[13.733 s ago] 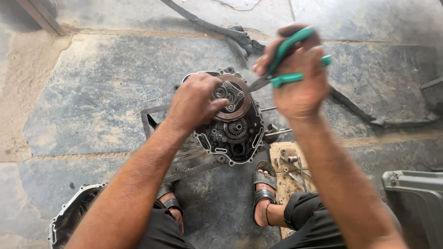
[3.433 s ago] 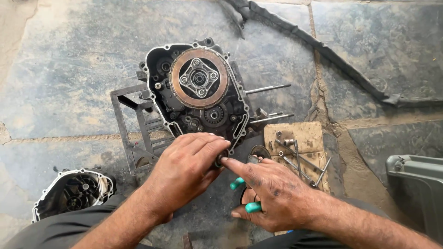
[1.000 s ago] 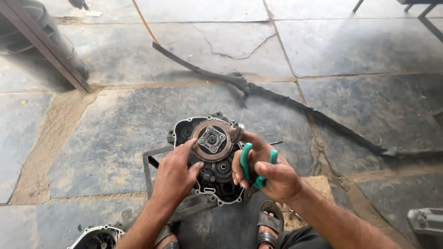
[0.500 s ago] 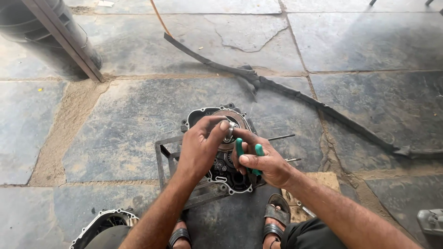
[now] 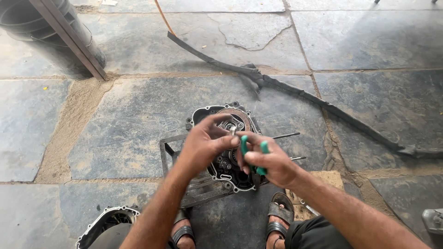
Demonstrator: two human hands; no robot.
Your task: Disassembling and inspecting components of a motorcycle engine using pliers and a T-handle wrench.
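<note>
An open engine case (image 5: 221, 120) with a round clutch and gears lies on a metal frame (image 5: 167, 150) on the stone floor. My right hand (image 5: 272, 161) grips green-handled pliers (image 5: 253, 150) above the case's right side. My left hand (image 5: 203, 145) hovers over the clutch, its fingertips pinched at the pliers' tip, apparently on a small metal part (image 5: 233, 130) too small to identify. Both hands hide the middle of the case.
A long black rubber strip (image 5: 295, 90) runs across the floor behind. A loose engine cover (image 5: 99, 223) lies at lower left. A wooden block (image 5: 330, 177) sits by my right foot. A metal post (image 5: 69, 39) and dark tub stand far left.
My hands have stayed together over the clutch, shifting slightly. The left fingertips now meet the pliers' tip. The view tilted a little.
</note>
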